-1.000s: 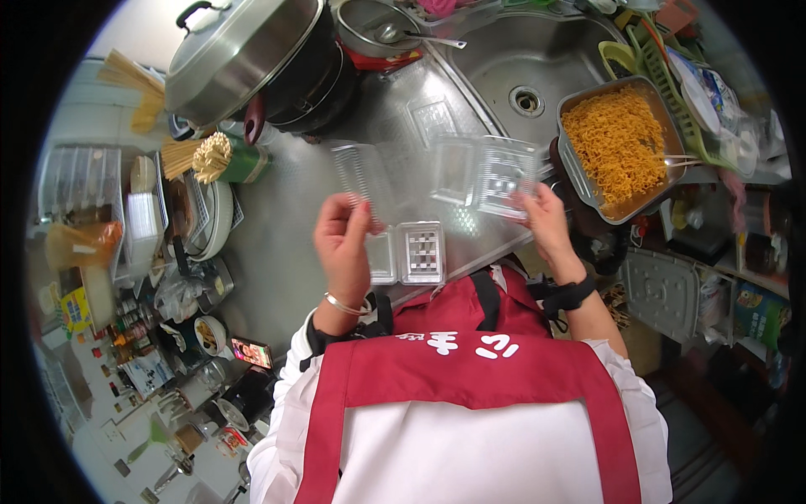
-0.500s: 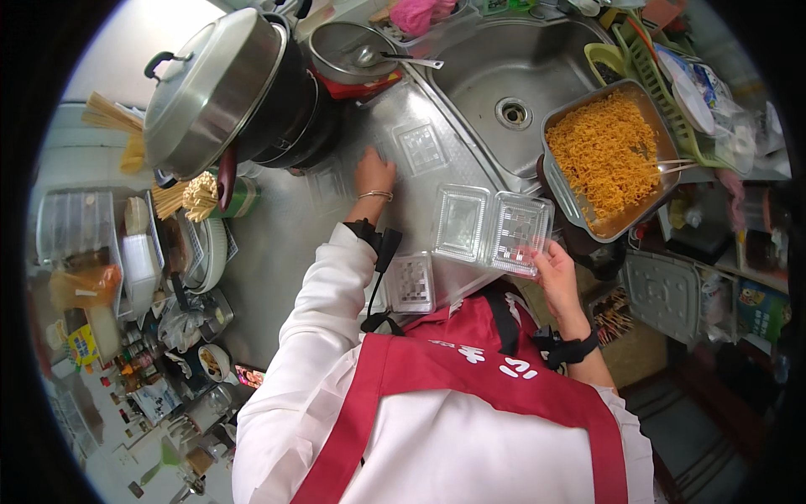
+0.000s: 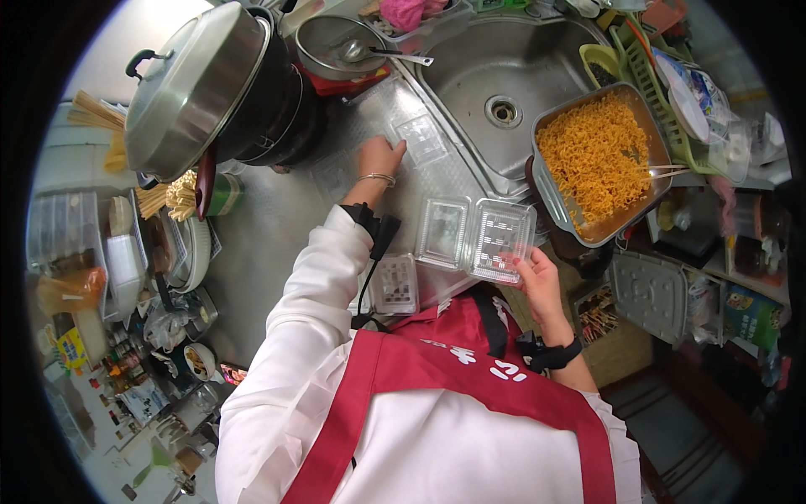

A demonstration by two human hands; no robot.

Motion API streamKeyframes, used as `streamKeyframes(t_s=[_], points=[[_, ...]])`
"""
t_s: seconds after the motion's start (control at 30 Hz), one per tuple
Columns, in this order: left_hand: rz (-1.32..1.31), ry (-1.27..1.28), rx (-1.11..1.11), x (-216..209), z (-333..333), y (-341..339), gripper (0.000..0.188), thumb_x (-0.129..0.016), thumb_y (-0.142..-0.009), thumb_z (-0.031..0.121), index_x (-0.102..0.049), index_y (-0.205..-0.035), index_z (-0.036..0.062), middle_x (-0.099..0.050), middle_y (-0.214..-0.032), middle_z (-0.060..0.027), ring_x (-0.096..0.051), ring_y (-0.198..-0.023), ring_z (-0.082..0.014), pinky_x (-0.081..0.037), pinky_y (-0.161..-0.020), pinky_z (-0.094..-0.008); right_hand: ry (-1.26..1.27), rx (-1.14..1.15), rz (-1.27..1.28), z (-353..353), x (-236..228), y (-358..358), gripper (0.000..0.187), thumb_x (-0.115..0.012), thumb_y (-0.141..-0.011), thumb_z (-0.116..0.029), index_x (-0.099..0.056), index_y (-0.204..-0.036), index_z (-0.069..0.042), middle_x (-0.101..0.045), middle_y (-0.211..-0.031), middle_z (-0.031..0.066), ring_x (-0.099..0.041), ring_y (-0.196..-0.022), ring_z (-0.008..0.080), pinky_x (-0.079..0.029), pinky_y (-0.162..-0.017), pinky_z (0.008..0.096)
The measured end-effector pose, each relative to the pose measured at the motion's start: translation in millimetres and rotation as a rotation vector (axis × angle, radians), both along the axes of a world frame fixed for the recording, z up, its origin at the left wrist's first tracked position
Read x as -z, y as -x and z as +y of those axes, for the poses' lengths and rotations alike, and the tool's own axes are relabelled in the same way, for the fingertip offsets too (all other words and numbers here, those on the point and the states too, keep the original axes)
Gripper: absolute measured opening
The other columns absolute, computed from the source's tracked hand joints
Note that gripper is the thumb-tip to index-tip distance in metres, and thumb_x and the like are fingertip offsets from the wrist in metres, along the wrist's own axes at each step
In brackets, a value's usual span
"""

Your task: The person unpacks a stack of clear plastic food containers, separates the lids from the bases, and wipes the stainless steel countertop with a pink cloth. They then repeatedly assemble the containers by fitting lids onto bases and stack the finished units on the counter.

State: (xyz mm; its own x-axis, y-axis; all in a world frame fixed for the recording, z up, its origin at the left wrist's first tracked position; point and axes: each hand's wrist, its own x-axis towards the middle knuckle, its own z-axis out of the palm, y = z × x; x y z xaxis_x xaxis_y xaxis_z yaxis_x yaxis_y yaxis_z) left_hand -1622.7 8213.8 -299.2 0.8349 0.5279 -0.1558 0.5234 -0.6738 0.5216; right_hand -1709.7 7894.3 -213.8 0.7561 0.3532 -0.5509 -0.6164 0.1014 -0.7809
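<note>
A clear plastic hinged food container (image 3: 445,231) lies spread open over the counter's front right edge. My right hand (image 3: 537,281) pinches the near corner of its right half, thumb on top. Farther back, my left hand (image 3: 382,160) rests low over the metal counter between two clear container halves, one on its left (image 3: 336,172) and one on its right (image 3: 422,139). The left thumb points toward the right half; the other fingers are bent down and hidden behind the hand. Another clear container (image 3: 395,284) stands near my apron, partly covered by my left sleeve and a cable.
A large lidded pot (image 3: 197,92) stands at back left. A strainer bowl with a ladle (image 3: 353,50) sits behind the counter. Right of it are the sink (image 3: 462,76) and a tray of orange noodles (image 3: 600,155) with chopsticks. Crowded shelves (image 3: 126,336) line the left.
My left hand has turned slightly, its thumb now sticking out to the right. My right hand still holds the container. The whole view has shifted a little.
</note>
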Motion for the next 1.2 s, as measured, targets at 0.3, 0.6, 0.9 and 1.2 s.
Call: streamKeyframes(t_s=[0.3, 0.6, 0.9, 1.2], points=[[-0.152, -0.232, 0.27, -20.7, -12.0, 29.3, 0.046, -0.066, -0.066, 0.04, -0.053, -0.098, 0.0098, -0.056, -0.079, -0.0142, -0.055, -0.073, -0.0318, -0.044, -0.062, -0.039, -0.011, 0.015, 0.001, -4.6, -0.5, 3.9, 0.025, -0.045, -0.086, -0.006, -0.045, -0.109, 0.004, -0.057, -0.102, 0.0142, -0.059, -0.088, 0.0196, -0.051, -0.073, 0.0302], [0.004, -0.29, 0.546, -11.2, -22.3, 32.4, 0.036, -0.065, -0.068, 0.033, -0.056, -0.097, 0.0131, -0.051, -0.079, -0.0108, -0.053, -0.077, -0.0282, -0.044, -0.063, -0.0373, -0.014, -0.026, 0.007, 0.5, -4.1, 6.8, 0.025, -0.043, -0.086, -0.005, -0.043, -0.11, 0.004, -0.057, -0.102, 0.0151, -0.058, -0.089, 0.0196, -0.051, -0.073, 0.0304], [0.064, -0.257, 0.427, -3.5, -19.5, 37.0, 0.034, -0.063, -0.07, 0.032, -0.056, -0.096, 0.012, -0.055, -0.077, -0.0129, -0.055, -0.075, -0.0303, -0.045, -0.063, -0.0389, -0.024, -0.035, 0.001, 0.6, -7.2, 11.8, 0.024, -0.044, -0.085, -0.004, -0.044, -0.108, 0.003, -0.057, -0.101, 0.0146, -0.058, -0.089, 0.0193, -0.051, -0.072, 0.0307], [-0.249, -0.252, 0.297, -39.7, -29.1, 50.0, 0.032, -0.062, -0.073, 0.026, -0.055, -0.099, 0.0081, -0.055, -0.076, -0.0133, -0.055, -0.072, -0.0285, -0.046, -0.063, -0.0354, -0.081, -0.013, 0.083, 8.2, -21.5, 12.5, 0.024, -0.048, -0.084, -0.003, -0.042, -0.106, 0.002, -0.056, -0.103, 0.0149, -0.058, -0.09, 0.0195, -0.051, -0.073, 0.0308]])
